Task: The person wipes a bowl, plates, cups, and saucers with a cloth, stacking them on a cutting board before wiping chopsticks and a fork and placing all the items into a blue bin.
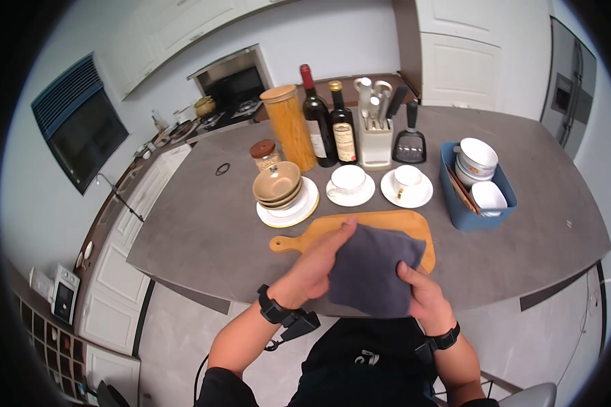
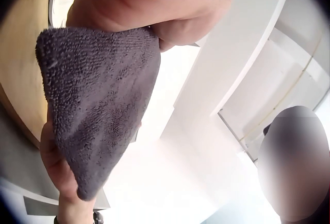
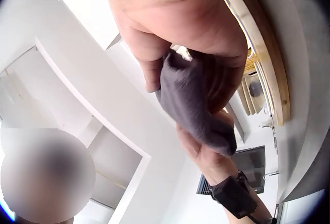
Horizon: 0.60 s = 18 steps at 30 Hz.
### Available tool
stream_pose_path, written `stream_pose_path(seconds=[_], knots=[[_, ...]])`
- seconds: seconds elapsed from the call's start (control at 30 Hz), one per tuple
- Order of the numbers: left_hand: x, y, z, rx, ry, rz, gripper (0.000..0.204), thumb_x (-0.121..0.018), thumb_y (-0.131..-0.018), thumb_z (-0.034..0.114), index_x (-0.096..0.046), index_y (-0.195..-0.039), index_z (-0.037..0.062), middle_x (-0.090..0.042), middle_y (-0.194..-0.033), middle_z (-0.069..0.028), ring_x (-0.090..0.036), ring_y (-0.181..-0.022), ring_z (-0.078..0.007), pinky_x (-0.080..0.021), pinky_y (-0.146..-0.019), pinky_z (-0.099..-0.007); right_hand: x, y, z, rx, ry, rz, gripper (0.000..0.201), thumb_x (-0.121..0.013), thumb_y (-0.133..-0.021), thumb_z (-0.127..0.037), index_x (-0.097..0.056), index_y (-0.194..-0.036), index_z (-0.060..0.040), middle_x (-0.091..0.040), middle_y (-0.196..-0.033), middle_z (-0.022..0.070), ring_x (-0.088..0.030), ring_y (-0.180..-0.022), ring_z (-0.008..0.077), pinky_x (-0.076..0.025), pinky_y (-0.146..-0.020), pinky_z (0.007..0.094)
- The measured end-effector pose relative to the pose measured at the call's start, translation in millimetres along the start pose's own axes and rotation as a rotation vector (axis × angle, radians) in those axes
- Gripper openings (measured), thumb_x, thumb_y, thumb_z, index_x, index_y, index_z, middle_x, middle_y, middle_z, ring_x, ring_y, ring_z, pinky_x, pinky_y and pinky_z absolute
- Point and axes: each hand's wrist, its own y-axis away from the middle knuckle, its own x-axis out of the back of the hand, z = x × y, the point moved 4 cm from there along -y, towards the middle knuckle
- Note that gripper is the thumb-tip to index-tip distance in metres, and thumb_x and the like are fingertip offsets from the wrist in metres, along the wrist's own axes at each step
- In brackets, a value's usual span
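Note:
A dark grey terry cloth (image 1: 373, 268), folded into a small pad, is held up between both hands over the near side of a wooden cutting board (image 1: 414, 220). On its left edge my left hand (image 1: 312, 268) grips it, thumb along the top and fingers hidden beneath. The right hand (image 1: 429, 298) pinches the lower right edge, with its thumb on top. The left wrist view shows the cloth's nubby face (image 2: 103, 90) hanging to a corner below the left hand. In the right wrist view the cloth (image 3: 188, 97) bends between the thumb and fingers.
Behind the board stand stacked brown bowls (image 1: 278, 183) on white plates, and two white cups (image 1: 348, 179) on saucers. A blue bin (image 1: 465, 214) of bowls is at right. Farther back are a pasta jar (image 1: 290, 132), two bottles (image 1: 319, 122), a knife block (image 1: 375, 144) and a spatula (image 1: 410, 144).

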Motion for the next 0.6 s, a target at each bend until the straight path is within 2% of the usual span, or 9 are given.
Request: stream_pose_path(seconds=[0.17, 0.27, 0.33, 0.37, 0.43, 0.47, 0.53, 0.57, 0.6], knots=[[28.0, -18.2, -4.7, -0.157, -0.322, 0.061, 0.044, -0.054, -0.107, 0.047, -0.071, -0.099, 0.0073, -0.072, -0.094, 0.0005, -0.064, -0.079, -0.0059, -0.051, -0.068, -0.0249, 17.9, -5.1, 10.2, 0.006, -0.07, 0.084, 0.06, -0.067, -0.102, -0.027, -0.043, -0.15, 0.0004, -0.057, -0.145, 0.016, -0.059, -0.131, 0.0288, -0.048, -0.111, 0.0451], [48.2, -25.1, 14.0, -0.198, -0.785, 0.099, 0.037, -0.063, -0.104, 0.042, -0.071, -0.097, 0.0068, -0.072, -0.092, -0.0049, -0.063, -0.076, -0.0075, -0.05, -0.065, -0.024, 34.8, -3.2, 16.8, -0.038, -0.261, 0.136, 0.059, -0.062, -0.104, -0.032, -0.044, -0.149, 0.0004, -0.057, -0.146, 0.0165, -0.059, -0.131, 0.0298, -0.048, -0.111, 0.0468], [54.4, -15.9, 44.2, -0.451, -1.197, 0.465, 0.03, -0.072, -0.097, 0.031, -0.069, -0.094, 0.0013, -0.074, -0.087, -0.0064, -0.07, -0.079, -0.0155, -0.054, -0.07, -0.0307, 36.3, 1.0, 11.9, 0.008, -0.294, 0.126, 0.059, -0.061, -0.104, -0.035, -0.044, -0.149, 0.0004, -0.057, -0.146, 0.017, -0.059, -0.131, 0.0308, -0.048, -0.112, 0.0475], [62.6, -19.9, 51.4, -0.443, -1.202, 0.463, 0.03, -0.072, -0.097, 0.031, -0.069, -0.094, 0.0013, -0.074, -0.087, -0.0064, -0.07, -0.079, -0.0155, -0.054, -0.07, -0.0307, 35.4, 4.0, 6.8, 0.061, -0.315, 0.115, 0.06, -0.059, -0.105, -0.037, -0.044, -0.149, 0.0005, -0.056, -0.146, 0.0175, -0.059, -0.131, 0.0319, -0.048, -0.112, 0.0481], [72.7, -18.3, 76.3, -1.05, -1.69, 0.733, 0.022, -0.073, -0.092, 0.021, -0.07, -0.098, 0.0004, -0.073, -0.081, -0.0138, -0.071, -0.074, -0.0311, -0.056, -0.071, -0.0415, 35.4, 4.9, 5.6, 0.097, -0.343, 0.131, 0.06, -0.063, -0.103, -0.033, -0.045, -0.149, 0.0007, -0.058, -0.145, 0.0185, -0.06, -0.129, 0.0333, -0.048, -0.112, 0.0488], [83.8, -25.9, 84.2, -1.047, -1.696, 0.728, 0.022, -0.073, -0.092, 0.021, -0.07, -0.098, 0.0004, -0.073, -0.081, -0.0138, -0.071, -0.074, -0.0311, -0.056, -0.071, -0.0415, 37.5, 5.2, 6.4, 0.112, -0.326, 0.145, 0.059, -0.065, -0.102, -0.029, -0.046, -0.148, 0.001, -0.058, -0.144, 0.0187, -0.06, -0.129, 0.0334, -0.048, -0.112, 0.049], [94.6, -33.7, 96.8, -1.313, -1.843, 0.761, 0.017, -0.069, -0.092, 0.018, -0.072, -0.1, 0.0031, -0.071, -0.078, -0.0209, -0.068, -0.076, -0.0434, -0.055, -0.074, -0.0502, 39.1, 5.0, 6.5, 0.135, -0.316, 0.158, 0.058, -0.067, -0.1, -0.025, -0.046, -0.148, 0.0013, -0.059, -0.143, 0.0189, -0.061, -0.129, 0.0335, -0.048, -0.112, 0.0492], [101.5, -35.8, 97.8, -1.316, -1.848, 0.748, 0.017, -0.069, -0.092, 0.018, -0.072, -0.1, 0.0031, -0.071, -0.078, -0.0209, -0.068, -0.076, -0.0434, -0.055, -0.074, -0.0502, 38.3, 6.3, 5.7, 0.147, -0.286, 0.168, 0.057, -0.067, -0.099, -0.021, -0.047, -0.147, 0.0016, -0.059, -0.143, 0.0191, -0.061, -0.129, 0.0333, -0.048, -0.112, 0.0491], [111.2, -43.4, 98.0, -0.993, -1.858, 0.737, 0.018, -0.068, -0.094, 0.019, -0.072, -0.101, 0.003, -0.07, -0.079, -0.0222, -0.068, -0.079, -0.0437, -0.055, -0.075, -0.0505, 38.2, 7.6, 4.6, 0.16, -0.256, 0.181, 0.056, -0.068, -0.098, -0.018, -0.047, -0.147, 0.0019, -0.059, -0.142, 0.0193, -0.06, -0.129, 0.0332, -0.048, -0.112, 0.049]])
